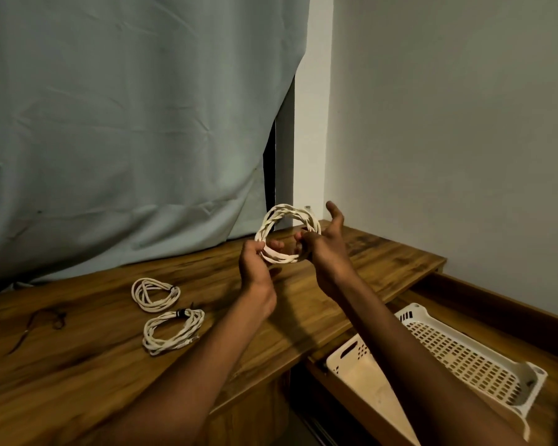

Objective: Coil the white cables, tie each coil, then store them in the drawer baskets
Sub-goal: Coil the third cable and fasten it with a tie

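Observation:
Above the wooden tabletop (78, 365) I hold a round coil of white cable (284, 217) upright between both hands. My left hand (255, 268) grips the coil's lower left side. My right hand (327, 249) pinches its lower right side, with the thumb raised. A short cable end (307, 208) sticks out at the coil's top right. Two other white coils lie flat on the table to the left, each bound with a dark tie: one further back (155, 294), one nearer (173, 331).
An open drawer (484, 304) at the lower right holds two cream plastic baskets: a perforated one (471, 358) and another (364, 368) partly hidden by my right arm. A thin dark cord (42, 320) lies at the table's left. A grey curtain (126, 123) hangs behind.

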